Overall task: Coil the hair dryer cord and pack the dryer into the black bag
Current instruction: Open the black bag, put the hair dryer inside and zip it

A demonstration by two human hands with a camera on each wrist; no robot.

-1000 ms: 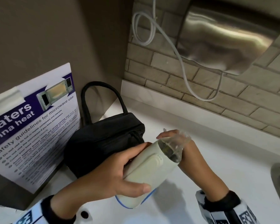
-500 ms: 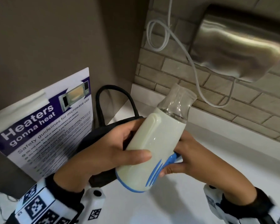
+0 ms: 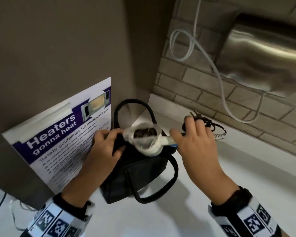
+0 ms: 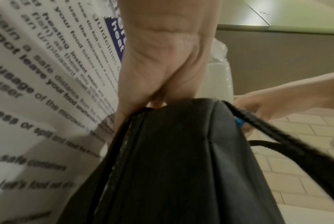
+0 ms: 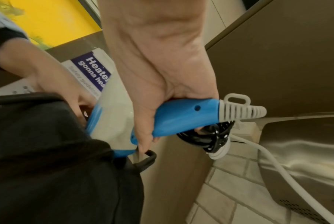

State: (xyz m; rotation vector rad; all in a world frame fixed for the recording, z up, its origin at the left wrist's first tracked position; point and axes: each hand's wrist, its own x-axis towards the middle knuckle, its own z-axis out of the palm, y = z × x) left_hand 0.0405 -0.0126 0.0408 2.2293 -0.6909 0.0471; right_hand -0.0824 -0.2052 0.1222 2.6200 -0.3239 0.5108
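Note:
The black bag [image 3: 140, 173] stands on the white counter [image 3: 203, 202] with its mouth upward. My left hand [image 3: 109, 142] grips the bag's top edge on the left side. The cream hair dryer [image 3: 143, 139] sits rear end down in the bag's mouth, its clear nozzle pointing up at the head camera. My right hand [image 3: 193, 134] grips its blue folding handle [image 5: 181, 118] together with the coiled black cord [image 5: 210, 136], which bunches under the handle's end. The dryer's lower body is hidden inside the bag [image 5: 47, 151].
A "Heaters gonna heat" poster [image 3: 63, 134] leans on the dark wall just left of the bag. A steel wall hand dryer [image 3: 266, 57] hangs on the brick wall at the upper right, with a white cable [image 3: 217, 74] looping down. One bag strap [image 3: 171, 182] lies on the counter.
Both hands held the dryer above the counter, nozzle tilted up. Since then my left hand has let go and taken the bag's edge, and my right hand has brought the dryer down into the bag's mouth.

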